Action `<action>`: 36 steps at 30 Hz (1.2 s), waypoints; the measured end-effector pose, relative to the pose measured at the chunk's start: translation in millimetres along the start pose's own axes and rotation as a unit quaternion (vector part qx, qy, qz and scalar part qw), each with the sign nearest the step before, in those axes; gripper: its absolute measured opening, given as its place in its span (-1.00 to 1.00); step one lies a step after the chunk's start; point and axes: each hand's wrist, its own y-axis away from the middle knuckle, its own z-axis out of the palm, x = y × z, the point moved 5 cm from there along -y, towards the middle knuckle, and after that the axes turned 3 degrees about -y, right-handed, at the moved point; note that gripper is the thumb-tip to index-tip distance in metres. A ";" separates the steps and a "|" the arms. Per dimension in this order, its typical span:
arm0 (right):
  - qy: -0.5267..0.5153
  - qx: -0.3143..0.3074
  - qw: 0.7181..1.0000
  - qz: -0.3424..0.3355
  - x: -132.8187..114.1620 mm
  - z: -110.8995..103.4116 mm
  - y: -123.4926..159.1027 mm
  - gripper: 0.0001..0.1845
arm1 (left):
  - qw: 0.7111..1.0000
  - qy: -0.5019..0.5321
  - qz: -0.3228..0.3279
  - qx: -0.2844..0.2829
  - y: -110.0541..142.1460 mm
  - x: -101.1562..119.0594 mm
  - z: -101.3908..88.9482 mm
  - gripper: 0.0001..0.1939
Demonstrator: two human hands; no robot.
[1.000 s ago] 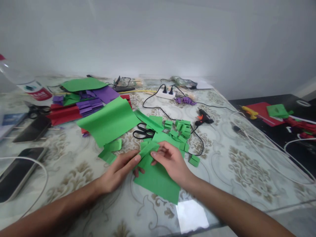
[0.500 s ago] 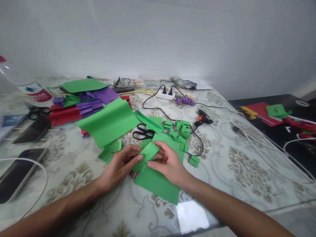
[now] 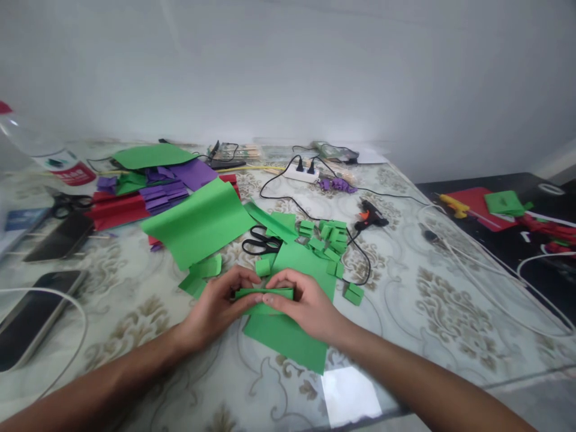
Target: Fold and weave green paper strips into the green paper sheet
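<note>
Between my two hands is a folded strip of green paper [image 3: 264,293], its long edge turned level toward me. My left hand [image 3: 225,295] pinches its left end, and my right hand [image 3: 305,305] pinches the right end, with both thumbs meeting at the middle. Beneath them lies a flat green sheet [image 3: 288,337]. Just beyond my fingers rests a small folded green piece [image 3: 263,267]. Black-handled scissors [image 3: 261,241] lie farther back, their blades hidden under green paper. Several small folded green pieces [image 3: 333,235] are heaped to the right.
A larger curled green sheet [image 3: 202,222] lies left of the scissors. Behind it are purple and red papers [image 3: 119,211]. A glue gun [image 3: 371,215], a power strip [image 3: 302,173] and cords stand at the back right. Phones [image 3: 38,312] and a bottle [image 3: 58,156] occupy the left.
The green strip was slanted with its flat face showing. Now my hands have turned it level and fold it edge-on, thumbs together. A small folded piece beyond my fingers shows more fully.
</note>
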 end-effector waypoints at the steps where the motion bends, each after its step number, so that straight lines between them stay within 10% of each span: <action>1: -0.009 -0.004 1.000 0.004 1.2 0.1 -0.6 -0.63 | 1.000 0.000 -0.004 0.005 0.3 0.1 -0.7 -0.76; 14: -0.040 0.042 0.998 0.011 -1.0 -6.4 -1.6 -0.68 | 0.990 0.088 -0.108 -0.012 1.1 0.8 0.5 -0.57; 36: -0.105 -0.003 0.994 0.038 8.9 10.7 3.8 -0.66 | 0.995 0.068 -0.005 0.077 0.7 16.9 -5.5 -0.91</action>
